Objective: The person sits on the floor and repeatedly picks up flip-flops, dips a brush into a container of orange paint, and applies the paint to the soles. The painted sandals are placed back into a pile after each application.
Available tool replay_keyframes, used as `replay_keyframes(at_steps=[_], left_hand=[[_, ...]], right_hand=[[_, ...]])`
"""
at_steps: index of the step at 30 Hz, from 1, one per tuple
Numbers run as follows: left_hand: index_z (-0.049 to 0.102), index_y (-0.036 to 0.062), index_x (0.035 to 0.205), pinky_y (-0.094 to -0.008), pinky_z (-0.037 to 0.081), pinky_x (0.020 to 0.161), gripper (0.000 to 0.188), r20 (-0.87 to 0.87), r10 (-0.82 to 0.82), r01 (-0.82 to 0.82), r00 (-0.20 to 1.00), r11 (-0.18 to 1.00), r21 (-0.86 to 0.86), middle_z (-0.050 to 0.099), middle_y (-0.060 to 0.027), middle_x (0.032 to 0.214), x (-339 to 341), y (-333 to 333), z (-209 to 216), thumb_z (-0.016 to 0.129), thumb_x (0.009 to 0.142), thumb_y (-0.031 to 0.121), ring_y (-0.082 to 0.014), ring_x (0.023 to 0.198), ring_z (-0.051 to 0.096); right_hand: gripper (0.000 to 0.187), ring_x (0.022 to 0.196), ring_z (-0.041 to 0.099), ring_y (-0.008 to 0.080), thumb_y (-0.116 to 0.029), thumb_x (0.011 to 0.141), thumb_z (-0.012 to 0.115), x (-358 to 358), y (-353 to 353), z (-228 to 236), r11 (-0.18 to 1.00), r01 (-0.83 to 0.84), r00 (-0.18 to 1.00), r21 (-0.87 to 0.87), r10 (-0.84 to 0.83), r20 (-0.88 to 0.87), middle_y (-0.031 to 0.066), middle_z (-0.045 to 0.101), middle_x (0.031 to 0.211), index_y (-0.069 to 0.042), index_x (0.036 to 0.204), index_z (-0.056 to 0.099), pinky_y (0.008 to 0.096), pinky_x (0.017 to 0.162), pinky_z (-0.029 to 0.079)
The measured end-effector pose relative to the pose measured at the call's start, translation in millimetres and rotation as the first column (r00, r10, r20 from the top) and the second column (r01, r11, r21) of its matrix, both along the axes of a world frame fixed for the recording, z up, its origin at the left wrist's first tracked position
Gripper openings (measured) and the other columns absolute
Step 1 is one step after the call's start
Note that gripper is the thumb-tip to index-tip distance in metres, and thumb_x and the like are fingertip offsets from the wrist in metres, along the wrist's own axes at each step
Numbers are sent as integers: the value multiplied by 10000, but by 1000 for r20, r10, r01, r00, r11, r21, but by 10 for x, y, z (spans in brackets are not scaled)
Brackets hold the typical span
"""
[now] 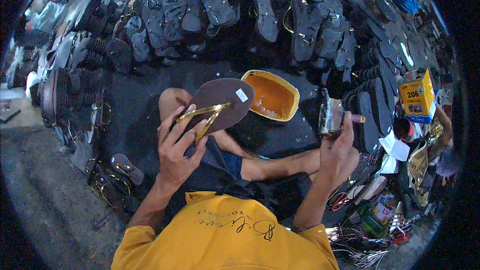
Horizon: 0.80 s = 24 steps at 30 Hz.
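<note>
My left hand [181, 142] grips a dark brown flip-flop [215, 95] by its gold straps [210, 115], fingers spread over the thong. A small white sticker [241, 95] lies on the sole. Just behind the flip-flop's right end stands a yellow tub [296, 101] with orange-brown stuff inside, partly covered by the sole. On the right, my right hand [340, 137] is closed round a tool [330, 115] with a broad, silvery-dark head and a short handle end poking out to the right. Its exact kind is unclear.
Many dark soles and sandals [305, 30] are piled along the far side. More soles [367, 115] stand at right, beside a yellow box [417, 95] and a dark pot [403, 129]. Gold-strapped sandals [127, 168] lie at lower left. My bare legs [285, 165] cross in front.
</note>
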<state>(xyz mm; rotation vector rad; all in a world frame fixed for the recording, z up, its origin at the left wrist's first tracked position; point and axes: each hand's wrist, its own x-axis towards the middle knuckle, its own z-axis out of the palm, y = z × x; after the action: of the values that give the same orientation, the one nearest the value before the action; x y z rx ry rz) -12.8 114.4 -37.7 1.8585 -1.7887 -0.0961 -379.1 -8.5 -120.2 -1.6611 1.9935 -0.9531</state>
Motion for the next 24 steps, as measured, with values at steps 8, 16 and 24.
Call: replay_keyframes(at_steps=[8,16,24], left_hand=[[583,74,1362,-385,577,907,462,-927,251,172,-281,963,208,683,-122,1227,-517,-348,-443,617,997,355,-240,1041,696],[458,45,1457,-373,608,878,524,-938,141,233,-316,970,67,655,-129,1295,-738,-257,-330,566,1036,337,-221,1069,700],[419,66,1504,-352,565,962,561,-947,123,226,-297,973,56,634,-136,1315,-769,-349,-314,565,1017,302,-209,1134,667]], right_hand=[[347,877,680,104,-249,935,790,724,-451,380,995,19,397,98,-97,913,16,714,1043,-20,1170,680,266,788,550],[296,904,670,136,-132,853,839,1458,-534,1022,977,-107,692,-185,207,692,59,723,1032,-4,1077,695,310,844,553],[216,792,640,94,-134,877,821,1408,-323,916,933,-127,665,-337,333,669,27,716,911,-15,991,681,275,727,523]])
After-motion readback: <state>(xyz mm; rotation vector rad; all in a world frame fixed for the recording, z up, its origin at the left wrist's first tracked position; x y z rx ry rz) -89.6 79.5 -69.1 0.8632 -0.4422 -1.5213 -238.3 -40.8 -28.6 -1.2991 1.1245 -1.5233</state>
